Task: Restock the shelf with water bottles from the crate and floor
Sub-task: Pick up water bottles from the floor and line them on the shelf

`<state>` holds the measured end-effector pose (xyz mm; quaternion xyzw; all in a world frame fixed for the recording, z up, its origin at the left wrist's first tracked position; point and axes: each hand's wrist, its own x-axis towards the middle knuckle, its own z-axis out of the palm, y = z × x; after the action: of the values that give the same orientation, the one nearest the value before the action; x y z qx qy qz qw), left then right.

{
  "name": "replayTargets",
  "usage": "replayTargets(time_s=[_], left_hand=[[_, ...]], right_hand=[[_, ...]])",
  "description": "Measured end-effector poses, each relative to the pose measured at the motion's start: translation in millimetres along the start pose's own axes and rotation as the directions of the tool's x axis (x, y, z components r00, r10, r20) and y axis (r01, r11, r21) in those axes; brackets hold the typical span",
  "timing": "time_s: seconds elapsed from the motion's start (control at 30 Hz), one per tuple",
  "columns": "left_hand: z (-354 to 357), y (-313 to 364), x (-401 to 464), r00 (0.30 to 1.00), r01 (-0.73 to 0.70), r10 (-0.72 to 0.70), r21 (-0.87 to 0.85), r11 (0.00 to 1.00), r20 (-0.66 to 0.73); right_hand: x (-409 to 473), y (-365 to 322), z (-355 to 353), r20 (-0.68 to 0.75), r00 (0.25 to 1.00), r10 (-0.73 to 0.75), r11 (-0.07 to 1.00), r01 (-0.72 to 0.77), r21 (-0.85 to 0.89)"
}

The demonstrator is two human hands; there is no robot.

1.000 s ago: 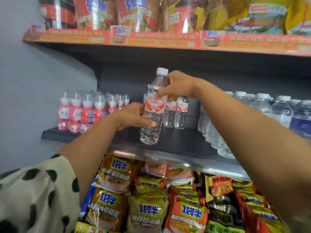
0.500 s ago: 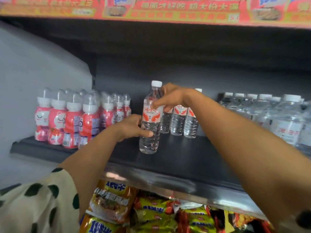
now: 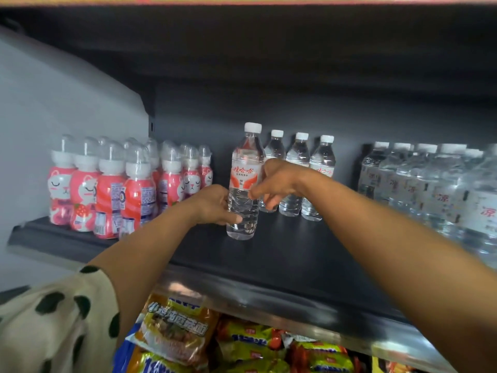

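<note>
A clear water bottle (image 3: 245, 181) with a white cap and a red-and-white label stands upright on the dark shelf (image 3: 295, 254). My left hand (image 3: 213, 204) grips its lower part, with the thumb across the front. My right hand (image 3: 277, 184) sits just right of the label with its fingers loosely curled downward. One fingertip is at the bottle's side, and nothing is held in this hand. Three matching bottles (image 3: 298, 168) stand in a row right behind, partly hidden by my right hand.
Pink cat-face drink bottles (image 3: 107, 189) crowd the shelf's left end by the grey wall (image 3: 53, 109). Larger clear water bottles (image 3: 430, 184) fill the right end. Noodle packets (image 3: 174, 332) lie on the level below. Bare shelf lies in front of the bottle.
The bottle has come down to stand on the shelf in front of the row. My right hand left its neck and dropped beside the label. My left hand stays low on it.
</note>
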<state>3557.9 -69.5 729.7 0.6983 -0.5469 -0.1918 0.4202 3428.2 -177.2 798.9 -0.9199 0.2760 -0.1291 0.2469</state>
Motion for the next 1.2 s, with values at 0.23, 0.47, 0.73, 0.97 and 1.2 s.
replayTargets(time_s=[0.23,0.47,0.73,0.97,1.2], left_hand=[[-1.1,-3.9,37.7,0.998,0.056,-0.051,0.125,0.991,-0.041],[-1.3,-12.7,69.6,0.992,0.092,-0.071,0.215,0.972,-0.105],[-2.0,-20.1,92.8,0.976,0.109,-0.022,0.402,0.909,-0.214],[-2.4,-20.6,101.3,0.972,0.120,-0.005,0.482,0.868,-0.233],[-3.7,-21.9,107.3,0.969,0.120,0.005,0.489,0.864,-0.246]], right_hand=[[33.1,7.9,2.3,-0.044,0.999,-0.010,1.000,0.009,-0.026],[62.9,14.9,4.1,-0.088,0.996,0.003,0.994,-0.013,-0.107],[79.6,18.0,3.0,-0.102,0.994,-0.028,0.965,0.001,-0.261],[88.7,22.0,4.3,-0.126,0.991,-0.039,0.965,0.005,-0.264],[93.1,21.3,3.4,-0.129,0.991,-0.046,0.968,0.013,-0.249]])
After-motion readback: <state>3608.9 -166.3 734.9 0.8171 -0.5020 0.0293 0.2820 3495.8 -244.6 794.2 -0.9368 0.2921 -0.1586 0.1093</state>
